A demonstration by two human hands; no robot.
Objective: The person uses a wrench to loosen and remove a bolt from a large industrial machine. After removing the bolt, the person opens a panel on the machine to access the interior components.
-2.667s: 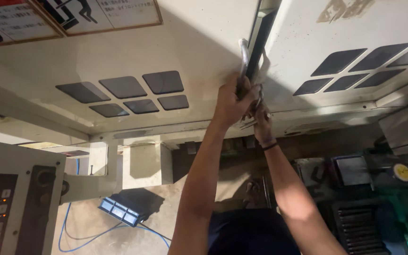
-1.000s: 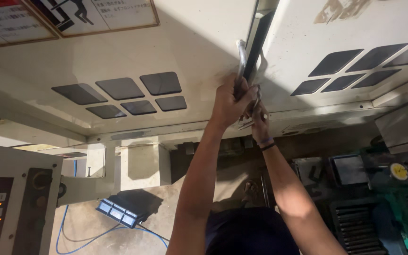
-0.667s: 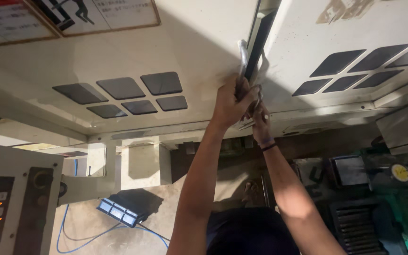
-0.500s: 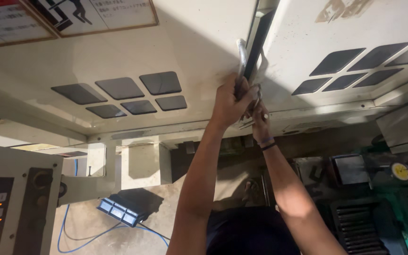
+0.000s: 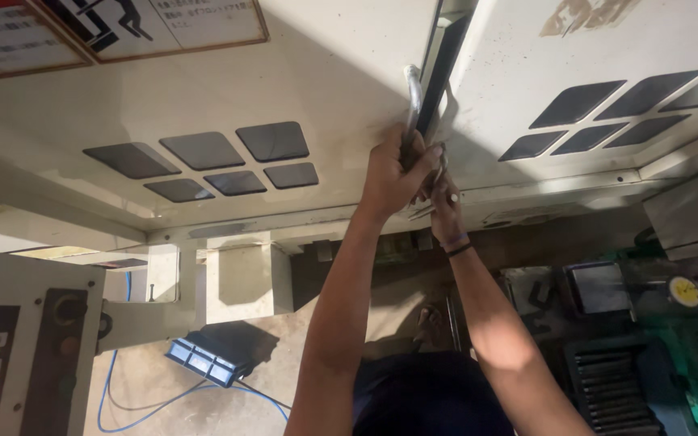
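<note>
We see both of our forearms bare, with no sleeves reaching into view. Our right wrist carries two thin bands (image 5: 456, 244), a lighter bluish one and a dark one just below it. A ring (image 5: 452, 197) sits on a finger of our right hand (image 5: 444, 206). Our left hand (image 5: 393, 173) is bare. Low in view, we wear dark navy clothing (image 5: 426, 396).

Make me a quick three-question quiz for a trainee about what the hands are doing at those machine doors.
1. True or false: the left hand grips the metal door handle.
2. Which lies on the floor? A) blue cable B) red hose C) yellow rope
3. What does the right hand wear at the wrist?

Key:
1. True.
2. A.
3. A dark wristband.
</note>
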